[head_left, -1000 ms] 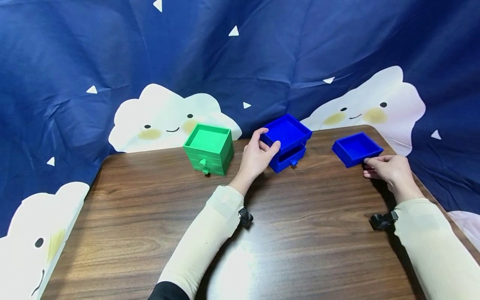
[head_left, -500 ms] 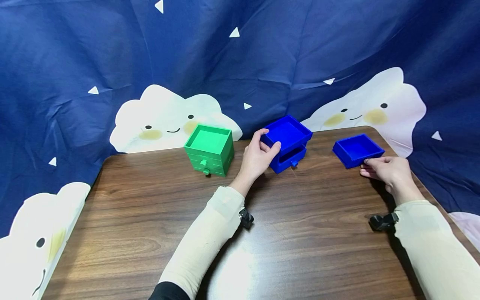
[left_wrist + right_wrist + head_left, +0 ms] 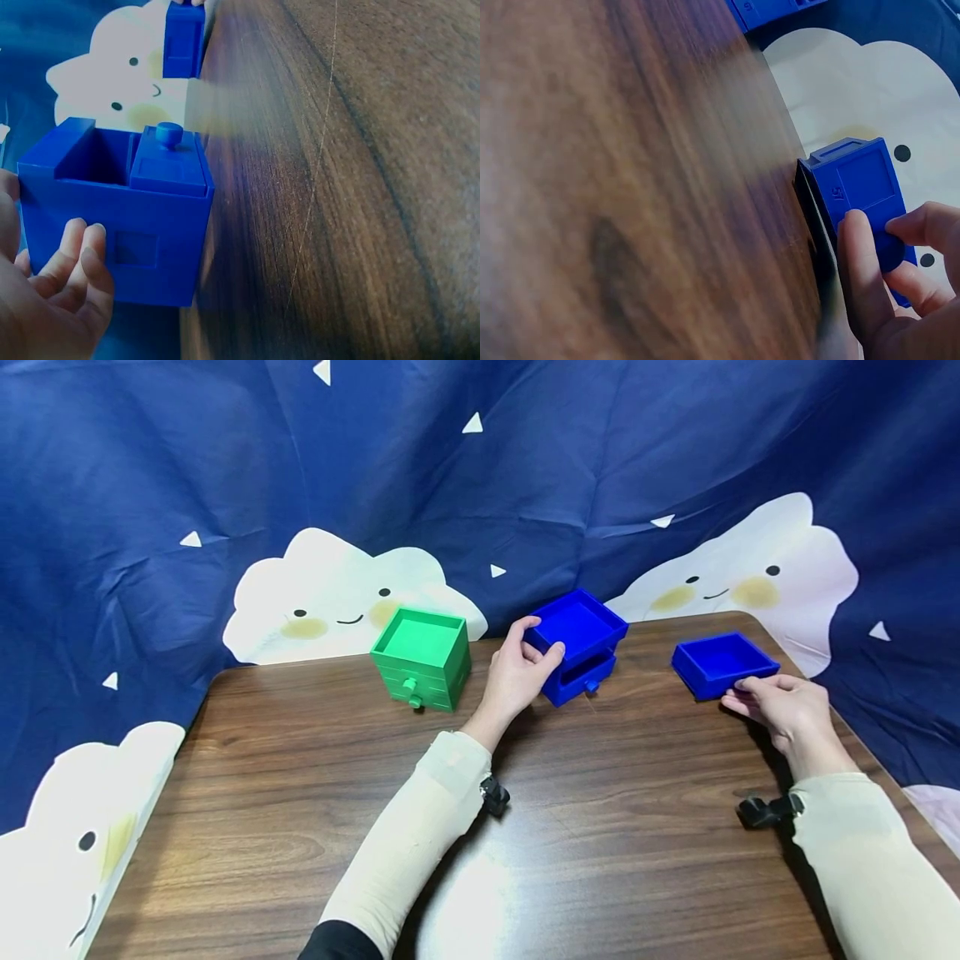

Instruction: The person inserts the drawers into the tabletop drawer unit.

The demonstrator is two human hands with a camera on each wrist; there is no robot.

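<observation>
A small blue drawer cabinet with a tray-like top stands at the back of the table. Its upper slot gapes; below it a drawer with a round knob is fitted. My left hand grips the cabinet's left side, thumb and index at the top rim, other fingers against the side wall. Farther right, my right hand pinches the knob of a separate blue drawer. That drawer is held low over the table near the right edge, its bare inside facing up.
A green drawer cabinet with two knobs stands left of the blue one. The wooden table ends at a dark blue cloth with cloud faces behind it. Black wrist cameras sit on both sleeves.
The loose blue drawer has shifted slightly right and turned a little in my right hand, its front now facing me more. My left hand and the blue cabinet hold still.
</observation>
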